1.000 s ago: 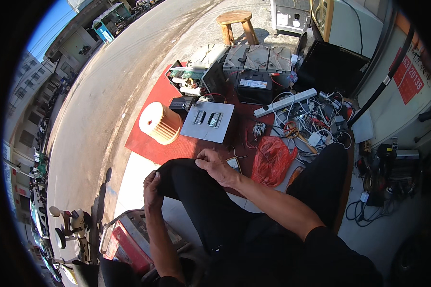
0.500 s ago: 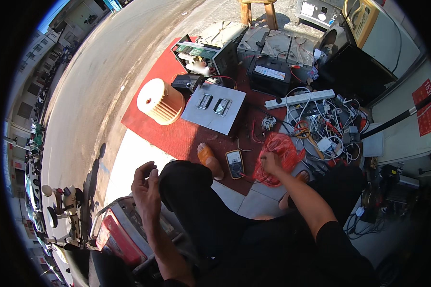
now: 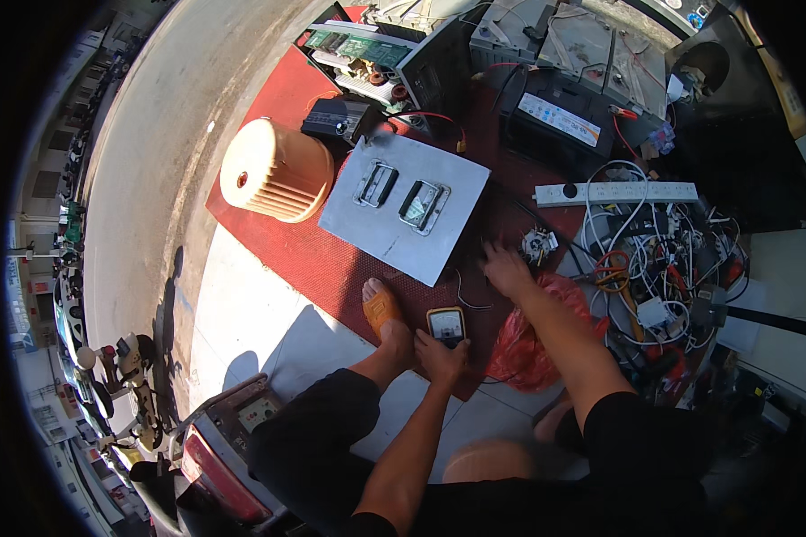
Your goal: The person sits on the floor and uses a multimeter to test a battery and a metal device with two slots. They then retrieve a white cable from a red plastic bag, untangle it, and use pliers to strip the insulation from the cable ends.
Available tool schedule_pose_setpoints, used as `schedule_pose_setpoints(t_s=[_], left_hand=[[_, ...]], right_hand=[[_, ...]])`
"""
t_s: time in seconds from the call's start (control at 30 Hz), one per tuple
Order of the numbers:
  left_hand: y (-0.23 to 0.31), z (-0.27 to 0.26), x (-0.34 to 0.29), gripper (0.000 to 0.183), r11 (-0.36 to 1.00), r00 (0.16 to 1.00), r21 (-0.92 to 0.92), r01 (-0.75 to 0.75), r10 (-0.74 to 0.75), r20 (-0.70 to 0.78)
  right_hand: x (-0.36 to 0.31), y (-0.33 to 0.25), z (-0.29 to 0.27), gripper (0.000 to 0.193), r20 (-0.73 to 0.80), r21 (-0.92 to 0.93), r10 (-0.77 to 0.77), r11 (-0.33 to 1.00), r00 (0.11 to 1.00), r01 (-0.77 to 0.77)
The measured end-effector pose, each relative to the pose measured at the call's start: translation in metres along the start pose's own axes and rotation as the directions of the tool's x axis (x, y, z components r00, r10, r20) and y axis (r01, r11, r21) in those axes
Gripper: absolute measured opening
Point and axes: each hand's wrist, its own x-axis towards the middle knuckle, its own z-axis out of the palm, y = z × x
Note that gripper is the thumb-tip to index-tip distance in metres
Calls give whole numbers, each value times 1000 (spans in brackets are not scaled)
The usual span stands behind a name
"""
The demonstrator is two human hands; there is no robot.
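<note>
My left hand is closed round the lower half of a yellow-edged analog multimeter lying on the red mat; its fingers hide the dial. My right hand is reaching down to the mat between a grey metal box with two handles and a small round metal part with wires. Its fingers are bent together; what they hold, if anything, is too small to make out. A crumpled red plastic bag lies under my right forearm. A thin loose wire rests just above the multimeter.
A cream ribbed tub stands upside down on the red mat. An opened device with green circuit boards and a black battery are at the back. Right lie a white power strip and tangled cables.
My left hand has come from beside my left knee onto the multimeter. My right hand has moved from the red bag up toward the metal box. The view has shifted closer.
</note>
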Motion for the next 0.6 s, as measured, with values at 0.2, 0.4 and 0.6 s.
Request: schedule_pose_setpoints(t_s=[0.2,0.4,0.6], left_hand=[[1,22,9,123,1000,999,-23,-3,4,35],[39,-24,-47,121,983,992,-134,-123,118,-46],[124,-71,-41,119,875,866,-270,-402,268,-423]], right_hand=[[1,21,-15,36,149,36,-131,991,980,127],[-41,22,-83,32,-285,245,-51,962,957,124],[-91,85,-211,29,-694,439,355,898,626,-23]])
